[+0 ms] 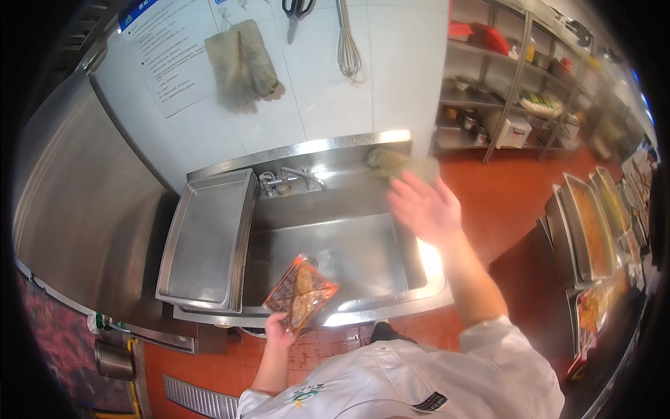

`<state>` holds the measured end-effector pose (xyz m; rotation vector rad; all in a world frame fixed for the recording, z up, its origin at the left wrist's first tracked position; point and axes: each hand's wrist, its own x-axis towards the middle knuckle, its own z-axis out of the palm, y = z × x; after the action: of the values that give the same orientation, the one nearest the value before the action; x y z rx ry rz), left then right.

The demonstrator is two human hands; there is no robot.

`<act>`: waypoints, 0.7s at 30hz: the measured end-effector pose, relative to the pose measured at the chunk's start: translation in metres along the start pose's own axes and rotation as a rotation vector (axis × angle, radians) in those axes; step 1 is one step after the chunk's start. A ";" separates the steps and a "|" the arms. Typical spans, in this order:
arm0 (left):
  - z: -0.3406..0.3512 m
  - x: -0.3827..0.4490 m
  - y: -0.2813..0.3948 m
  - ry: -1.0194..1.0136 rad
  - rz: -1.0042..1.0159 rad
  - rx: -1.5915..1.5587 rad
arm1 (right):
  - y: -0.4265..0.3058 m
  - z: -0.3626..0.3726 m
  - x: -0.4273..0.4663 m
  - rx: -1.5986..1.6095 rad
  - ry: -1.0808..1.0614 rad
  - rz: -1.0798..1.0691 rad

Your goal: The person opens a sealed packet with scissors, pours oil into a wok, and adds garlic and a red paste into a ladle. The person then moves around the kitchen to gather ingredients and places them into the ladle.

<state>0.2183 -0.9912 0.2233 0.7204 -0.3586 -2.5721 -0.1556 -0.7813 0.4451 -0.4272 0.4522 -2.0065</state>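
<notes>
My left hand grips the lower corner of a sealed plastic food packet with an orange edge and brown pieces inside. That packet is held over the front edge of a stainless steel sink. My right hand, blurred, is raised above the sink's right rim with its fingers apart and nothing in it. Just beyond its fingertips a greenish work glove or cloth lies on the back right corner of the sink; part of it is blurred.
Stacked steel trays cover the sink's left side beside a faucet. Gloves, scissors and a whisk hang on the wall. Steel shelving stands at back right; filled food pans line the far right.
</notes>
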 end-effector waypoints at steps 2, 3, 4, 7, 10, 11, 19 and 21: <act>0.019 0.004 -0.008 0.063 -0.044 0.074 | 0.020 -0.019 -0.067 0.105 0.018 -0.009; 0.030 0.006 -0.014 0.063 -0.116 0.045 | 0.030 -0.025 -0.101 0.096 0.122 -0.038; 0.041 0.006 -0.023 0.035 -0.113 0.123 | 0.038 -0.029 -0.134 0.115 0.155 -0.072; 0.077 0.014 -0.059 -0.037 -0.170 0.239 | 0.055 -0.034 -0.230 0.077 0.324 -0.201; 0.120 0.015 -0.104 -0.176 -0.338 0.407 | 0.062 -0.036 -0.308 -0.082 0.517 -0.259; 0.142 0.013 -0.127 -0.394 -0.376 0.431 | 0.058 -0.035 -0.331 -0.128 0.545 -0.292; 0.253 -0.072 -0.355 -0.754 -0.709 0.785 | 0.049 -0.027 -0.501 -0.240 1.025 -0.558; 0.269 -0.101 -0.422 -0.837 -0.860 0.828 | 0.036 -0.023 -0.568 -0.263 1.148 -0.651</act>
<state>0.0044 -0.5419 0.3393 -0.1107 -1.7725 -3.4209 0.1127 -0.2890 0.3473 0.5766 1.4225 -2.6993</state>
